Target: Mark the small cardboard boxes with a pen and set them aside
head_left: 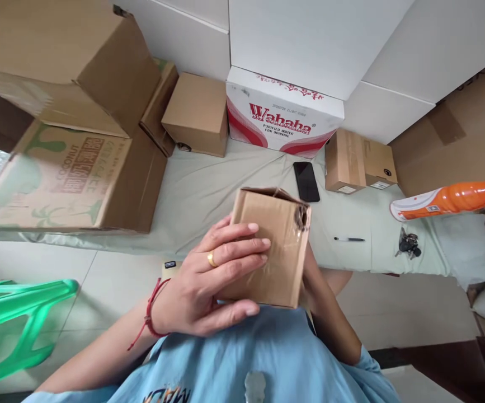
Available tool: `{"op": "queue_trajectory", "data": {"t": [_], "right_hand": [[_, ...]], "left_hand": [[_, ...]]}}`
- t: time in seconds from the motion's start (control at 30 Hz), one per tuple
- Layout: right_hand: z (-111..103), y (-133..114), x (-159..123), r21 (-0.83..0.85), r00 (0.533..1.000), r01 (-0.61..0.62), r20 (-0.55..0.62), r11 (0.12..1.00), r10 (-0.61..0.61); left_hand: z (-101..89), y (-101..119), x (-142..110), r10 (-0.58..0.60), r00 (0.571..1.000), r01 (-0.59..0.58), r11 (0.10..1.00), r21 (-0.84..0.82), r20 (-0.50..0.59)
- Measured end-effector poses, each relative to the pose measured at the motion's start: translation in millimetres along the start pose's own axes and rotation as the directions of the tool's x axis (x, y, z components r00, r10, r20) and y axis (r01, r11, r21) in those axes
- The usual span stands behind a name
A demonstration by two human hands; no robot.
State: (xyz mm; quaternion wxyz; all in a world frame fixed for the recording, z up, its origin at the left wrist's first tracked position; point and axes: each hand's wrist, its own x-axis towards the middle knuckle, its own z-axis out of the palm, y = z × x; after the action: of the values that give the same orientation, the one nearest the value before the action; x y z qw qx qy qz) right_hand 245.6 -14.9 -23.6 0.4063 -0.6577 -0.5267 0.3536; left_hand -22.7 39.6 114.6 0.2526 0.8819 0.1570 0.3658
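A small brown cardboard box [282,249] is up in front of my chest, with a torn, dark hole at its upper right corner and an opened or lifted edge along its top. My left hand [221,274], with a gold ring and a red string bracelet, holds it from the left. Its fingers lie across the face and its thumb is near the lower edge. My right forearm [330,308] reaches up behind the box's right side. The box hides my right hand and its fingers.
On the cloth-covered bench [200,196] are a large coconut carton [70,179], a brown box [198,112], a Wahaha carton [282,117], a phone [306,182], two small boxes [345,159], a pen [349,239], keys [409,243] and an orange bottle [456,198]. A green stool [24,313] stands left.
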Motion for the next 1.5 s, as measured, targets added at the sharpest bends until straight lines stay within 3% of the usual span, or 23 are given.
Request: {"op": "queue_trajectory", "data": {"t": [0.1, 0.2, 0.33, 0.43, 0.6, 0.77, 0.93, 1.1, 1.27, 1.5], "right_hand": [[-19, 9, 6, -0.15, 0.999, -0.021, -0.027, 0.988, 0.017], [-65, 29, 4, -0.331, 0.982, -0.124, -0.177, 0.935, 0.067], [-129, 61, -5, -0.529, 0.902, -0.347, -0.414, 0.774, 0.121], [-154, 79, -10, -0.625, 0.897, -0.4, -0.416, 0.67, 0.148], [-171, 92, -12, -0.72, 0.936, -0.336, -0.325, 0.607, 0.132], [-186, 97, -22, -0.774, 0.945, -0.318, -0.303, 0.548, 0.121], [-188, 96, -25, -0.805, 0.956, -0.294, -0.245, 0.516, 0.162], [-192, 83, -5, -0.786, 0.902, -0.432, -0.382, 0.442, 0.204], [-207, 81, 28, -0.72, 0.823, -0.567, -0.478, 0.4, 0.306], [-224, 74, 57, -0.618, 0.797, -0.603, -0.502, 0.504, 0.337]], "left_hand": [[9.2, -7, -6, -0.079, 0.996, 0.072, 0.989, 0.128, 0.044], [15.7, -12, -7, -0.11, 0.994, 0.104, 0.97, 0.219, 0.02], [17.2, -10, 9, -0.062, 0.998, 0.053, 0.953, 0.298, 0.02], [19.6, -3, 29, -0.014, 0.997, -0.015, 0.921, 0.388, 0.072], [26.5, 2, 50, -0.008, 0.977, -0.092, 0.888, 0.451, 0.214], [27.4, 0, 44, -0.069, 0.975, -0.022, 0.918, 0.397, 0.213], [25.1, 1, 42, -0.058, 0.964, -0.058, 0.908, 0.414, 0.26], [26.0, 12, 54, -0.075, 0.949, -0.091, 0.863, 0.496, 0.306], [39.2, 17, 62, -0.053, 0.966, -0.082, 0.867, 0.491, 0.254], [43.3, 10, 46, -0.01, 0.971, -0.092, 0.905, 0.414, 0.238]]}}
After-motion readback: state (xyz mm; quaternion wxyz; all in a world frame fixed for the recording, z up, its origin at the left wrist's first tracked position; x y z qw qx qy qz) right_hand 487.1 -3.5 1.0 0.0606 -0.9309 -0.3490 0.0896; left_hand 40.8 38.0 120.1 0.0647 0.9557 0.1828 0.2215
